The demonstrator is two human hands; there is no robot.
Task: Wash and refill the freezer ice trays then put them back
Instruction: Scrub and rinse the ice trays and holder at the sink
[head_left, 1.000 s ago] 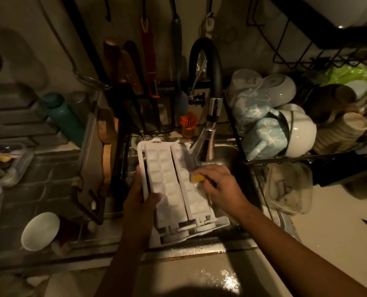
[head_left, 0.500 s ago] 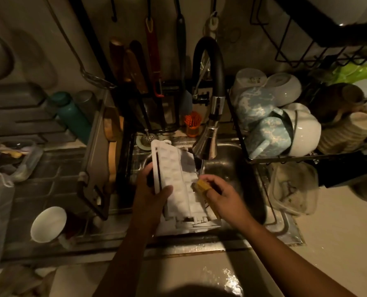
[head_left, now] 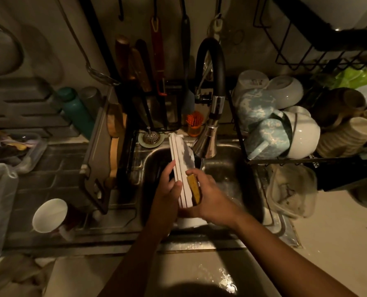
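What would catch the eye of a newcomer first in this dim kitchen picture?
First the white ice tray, held on its edge over the middle of the sink: the left hand grips it and the right hand holds a yellow sponge against its side. Next the black arched tap just behind it, and the pale mugs piled in the wire rack at the right.

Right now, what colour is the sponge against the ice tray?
Yellow sponge, best seen in the head view.

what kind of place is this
Most likely a home kitchen: a steel sink under a pull-down faucet, a wire rack crowded with mugs and bowls, and utensils hanging above.
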